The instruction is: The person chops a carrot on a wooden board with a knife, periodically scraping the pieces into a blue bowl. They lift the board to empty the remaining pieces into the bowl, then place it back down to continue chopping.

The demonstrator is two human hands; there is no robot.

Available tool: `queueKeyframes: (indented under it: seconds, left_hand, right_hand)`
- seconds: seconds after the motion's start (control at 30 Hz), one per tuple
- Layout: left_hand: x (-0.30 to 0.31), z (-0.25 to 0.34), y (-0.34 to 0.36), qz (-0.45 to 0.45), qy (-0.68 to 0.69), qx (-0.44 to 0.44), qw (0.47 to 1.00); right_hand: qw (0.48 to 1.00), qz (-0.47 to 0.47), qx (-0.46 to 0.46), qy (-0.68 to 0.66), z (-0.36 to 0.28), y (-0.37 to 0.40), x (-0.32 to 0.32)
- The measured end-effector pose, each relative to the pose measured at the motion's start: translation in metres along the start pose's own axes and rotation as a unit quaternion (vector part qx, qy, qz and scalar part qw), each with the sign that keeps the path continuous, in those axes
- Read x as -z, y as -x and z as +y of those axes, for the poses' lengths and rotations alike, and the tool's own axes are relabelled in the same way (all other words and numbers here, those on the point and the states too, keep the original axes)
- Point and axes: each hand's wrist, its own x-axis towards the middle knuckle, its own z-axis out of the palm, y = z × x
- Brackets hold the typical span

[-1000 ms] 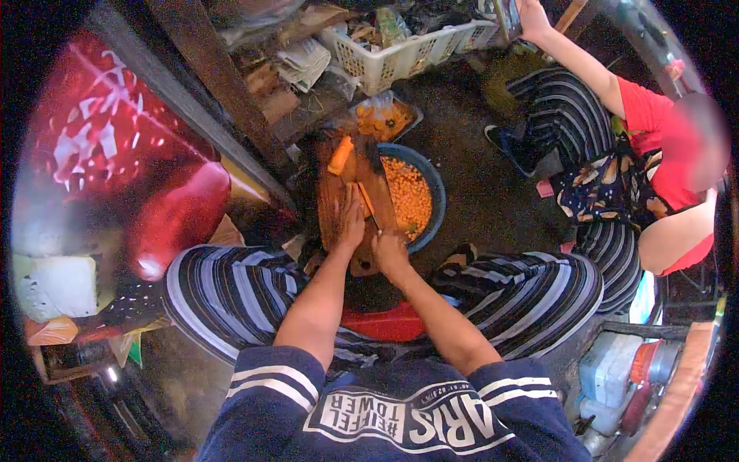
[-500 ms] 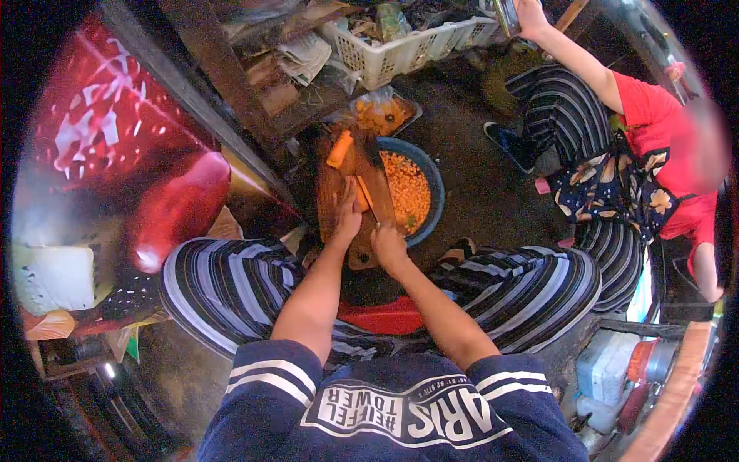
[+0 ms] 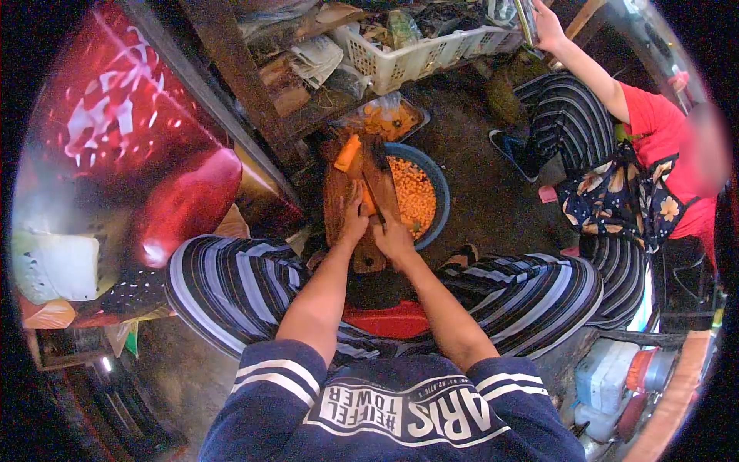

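My right hand (image 3: pixel 394 240) is wrapped round the handle of a knife (image 3: pixel 375 185), its dark blade pointing away from me over the wooden chopping board (image 3: pixel 334 185). Beside the blade, my left hand (image 3: pixel 355 221) presses a piece of carrot (image 3: pixel 369 203) against the board, fingers closed on it. Another thick carrot piece (image 3: pixel 349 152) lies at the board's far end. Just right of the board stands a blue basin (image 3: pixel 444 202) holding many small diced carrot bits (image 3: pixel 413 192); the board overlaps its left side in this view.
Beyond the board sits a clear plastic bag or tray with orange pieces (image 3: pixel 385 121). A white plastic basket (image 3: pixel 385 65) stands on a low shelf at the back. To the right, a person in a red shirt (image 3: pixel 654 115) sits with one hand raised, holding something flat.
The view has shifted slightly, moving the scene a little right and down. The knife blade now shows broader and darker beside the carrot. The other person's lower forearm no longer shows.
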Motion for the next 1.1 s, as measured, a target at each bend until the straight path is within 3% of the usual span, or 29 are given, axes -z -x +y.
queueKeyframes:
  seconds: [0.1, 0.23, 0.3, 0.5, 0.9, 1.1]
  left_hand:
    - [-0.008, -0.019, 0.0, -0.02, -0.037, -0.004, 0.999]
    - [-0.002, -0.004, 0.001, -0.021, -0.023, 0.021, 0.999]
    - [0.003, 0.007, 0.001, 0.038, -0.016, -0.006, 0.999]
    - [-0.009, -0.019, -0.001, -0.001, -0.104, 0.002, 0.995]
    - [0.0, -0.004, 0.0, 0.014, -0.088, 0.001, 0.996]
    - [-0.018, -0.031, -0.003, 0.009, -0.132, -0.009, 0.991]
  right_hand:
    - [0.997, -0.05, -0.053, -0.037, -0.011, -0.001, 0.012]
    - [0.996, 0.012, -0.063, -0.07, -0.019, 0.003, 0.02]
    - [0.996, 0.016, -0.059, -0.072, -0.018, 0.005, 0.02]
    - [0.998, 0.009, 0.009, -0.058, -0.025, 0.015, 0.025]
    - [0.999, 0.012, -0.044, 0.027, -0.045, 0.018, 0.032]
    - [0.996, -0.006, -0.077, 0.053, -0.041, -0.002, 0.029]
